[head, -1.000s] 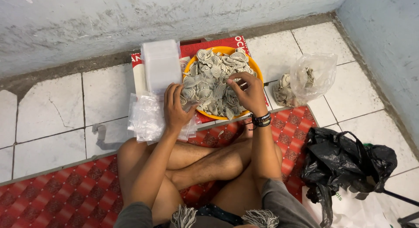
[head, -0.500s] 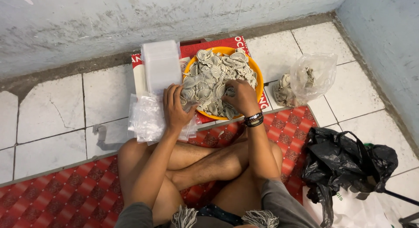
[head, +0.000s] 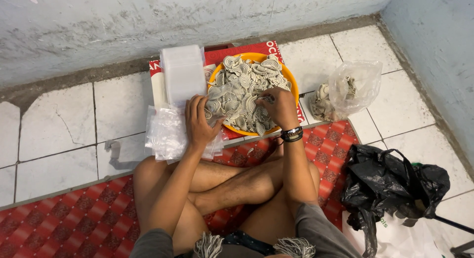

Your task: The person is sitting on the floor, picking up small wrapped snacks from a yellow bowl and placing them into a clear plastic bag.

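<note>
I sit cross-legged on a red patterned mat (head: 74, 223). In front of me an orange bowl (head: 292, 85) is heaped with small pale spiral-patterned pieces (head: 247, 90). My left hand (head: 200, 122) holds a small clear plastic bag (head: 217, 102) at the bowl's left rim, with some pieces inside. My right hand (head: 279, 107) rests in the pile, fingers curled around pieces. A dark wristband (head: 291, 134) is on my right wrist.
A stack of clear bags (head: 182, 72) lies on a red carton (head: 247, 50) under the bowl. Crumpled clear bags (head: 165, 134) sit at my left. A filled clear bag (head: 350, 90) is on the white tiles at right. A black plastic bag (head: 390, 186) lies near my right knee.
My right hand has moved left from the bowl's right rim into the pile, closer to the bag in my left hand. The left hand has stayed put.
</note>
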